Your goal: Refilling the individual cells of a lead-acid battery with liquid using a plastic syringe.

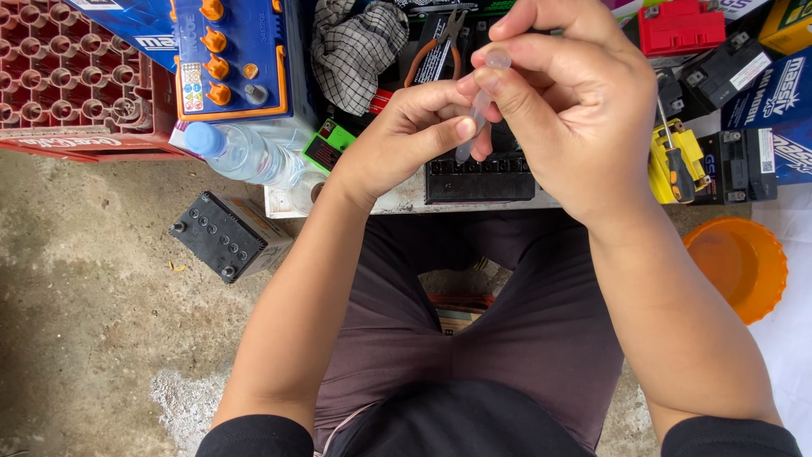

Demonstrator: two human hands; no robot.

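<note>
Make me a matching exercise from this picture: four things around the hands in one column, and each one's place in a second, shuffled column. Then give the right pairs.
Things:
1. small clear tube
2. orange bowl
3. plastic water bottle
4. small black battery

Places:
A. on the concrete floor, left of the knees
B. lying on its side below the blue battery with orange caps
C. pinched between the left hand and the right hand
D. at the right edge, beside the right forearm

Pairs: 1-C, 2-D, 3-B, 4-A
</note>
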